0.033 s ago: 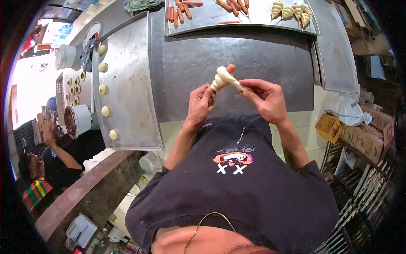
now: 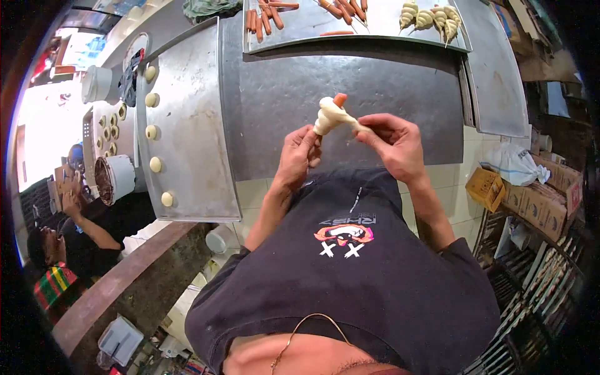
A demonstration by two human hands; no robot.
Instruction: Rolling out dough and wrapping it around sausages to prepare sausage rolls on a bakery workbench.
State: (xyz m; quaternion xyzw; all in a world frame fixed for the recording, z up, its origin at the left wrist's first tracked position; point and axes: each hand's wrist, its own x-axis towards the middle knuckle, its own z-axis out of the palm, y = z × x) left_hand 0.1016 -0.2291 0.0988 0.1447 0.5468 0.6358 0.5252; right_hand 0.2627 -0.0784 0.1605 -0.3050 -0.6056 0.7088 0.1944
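Over the near edge of the grey metal worktop (image 2: 337, 75) I hold a sausage (image 2: 339, 99) wrapped in pale dough (image 2: 329, 117). Its orange-brown tip sticks out at the top, tilted slightly right. My left hand (image 2: 296, 156) is closed around the lower end; whether it grips the sausage itself or a stick is hidden by the fingers. The loose end of the dough strip stretches to the right, pinched between thumb and fingers of my right hand (image 2: 397, 147).
Beyond the worktop lies a tray (image 2: 300, 42) with bare sausages (image 2: 262, 22) and dough-wrapped ones (image 2: 431, 19). Left, a long tray (image 2: 194, 125) carries several dough balls (image 2: 151, 132). A co-worker (image 2: 81, 219) is farther left. Cardboard boxes (image 2: 531, 209) stand at right.
My right hand has shifted very slightly right and down, drawing the dough strip a little longer. The wrapped sausage has barely moved.
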